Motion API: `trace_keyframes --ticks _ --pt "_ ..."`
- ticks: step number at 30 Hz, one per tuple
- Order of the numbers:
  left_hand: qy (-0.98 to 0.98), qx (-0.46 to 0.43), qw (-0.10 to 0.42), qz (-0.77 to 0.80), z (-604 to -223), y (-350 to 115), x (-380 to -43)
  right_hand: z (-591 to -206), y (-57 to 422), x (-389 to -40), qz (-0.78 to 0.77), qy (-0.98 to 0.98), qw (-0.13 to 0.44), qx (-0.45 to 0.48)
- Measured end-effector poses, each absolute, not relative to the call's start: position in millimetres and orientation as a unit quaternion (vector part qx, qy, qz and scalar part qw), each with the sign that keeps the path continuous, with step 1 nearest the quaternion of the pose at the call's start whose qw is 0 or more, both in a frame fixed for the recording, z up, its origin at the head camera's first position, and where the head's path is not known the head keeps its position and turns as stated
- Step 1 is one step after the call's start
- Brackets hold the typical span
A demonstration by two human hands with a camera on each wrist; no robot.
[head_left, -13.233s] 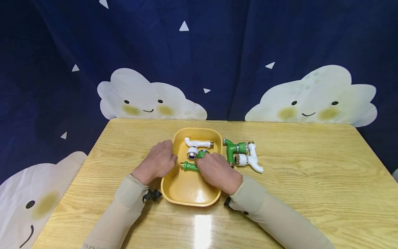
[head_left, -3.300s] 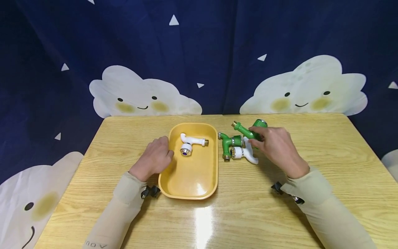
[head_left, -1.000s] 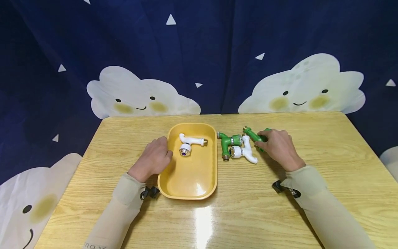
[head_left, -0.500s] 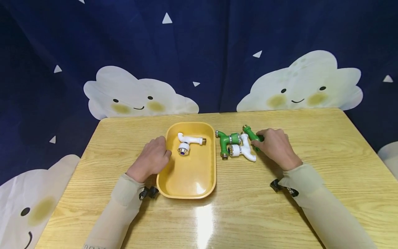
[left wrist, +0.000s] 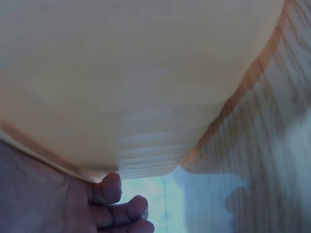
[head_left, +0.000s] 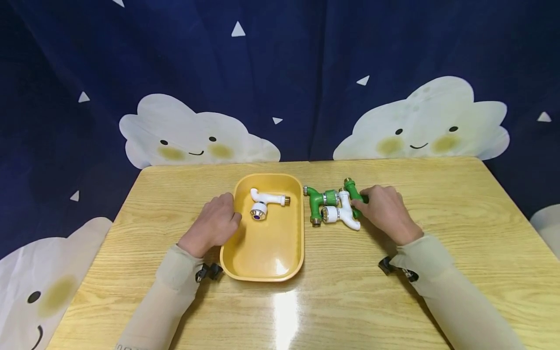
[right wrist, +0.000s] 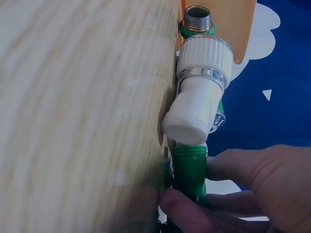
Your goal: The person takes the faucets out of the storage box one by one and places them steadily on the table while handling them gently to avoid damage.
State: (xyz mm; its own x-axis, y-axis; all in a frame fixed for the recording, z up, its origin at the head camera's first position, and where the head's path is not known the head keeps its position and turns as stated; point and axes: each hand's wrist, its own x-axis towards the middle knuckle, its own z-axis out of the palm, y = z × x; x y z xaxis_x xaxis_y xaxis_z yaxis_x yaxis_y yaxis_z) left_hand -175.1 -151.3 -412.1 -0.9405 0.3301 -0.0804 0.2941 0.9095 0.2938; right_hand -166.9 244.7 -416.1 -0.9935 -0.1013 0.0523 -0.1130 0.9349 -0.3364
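Note:
My left hand [head_left: 213,223] grips the left rim of a yellow plastic basin [head_left: 262,278]; in the left wrist view its fingers curl below the rim against the outer wall [left wrist: 146,97]. Inside the basin, towards the back, lies a white tap [head_left: 268,198] with a brass thread. My right hand [head_left: 387,211] pinches a green tap [right wrist: 189,167] between thumb and fingers at the table. The hand hides much of that tap in the head view. Just left of it lies another white tap [head_left: 347,211], and beyond that another green tap [head_left: 316,204] beside the basin.
A pale wooden table [head_left: 350,291] bears everything. Behind it hangs a dark blue curtain [head_left: 297,73] with smiling white clouds [head_left: 424,131]. Small black devices [head_left: 209,272] sit at both wrists.
Since the oldest frame, the green tap has gone from the basin to the right of the row. In the last second my right hand has moved it left, close to the white tap. My left hand keeps its place.

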Motion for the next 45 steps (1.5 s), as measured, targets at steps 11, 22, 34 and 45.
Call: trace_keyframes --ticks 11,22,34,45 --pt "0.975 0.164 0.056 0.140 -412.8 -151.6 -174.2 -415.9 242.3 -165.0 0.169 -0.984 0.005 0.050" --pt "0.975 0.162 0.057 0.143 -411.8 -151.7 -174.0 -415.6 241.3 -162.5 0.167 -0.984 0.013 0.063" --pt "0.975 0.159 0.062 0.140 -413.5 -152.2 -174.5 -414.9 242.0 -161.5 0.161 -0.985 0.010 0.067" --pt "0.974 0.162 0.064 0.146 -411.9 -151.9 -173.5 -410.0 243.2 -160.2 0.154 -0.986 0.003 0.059"
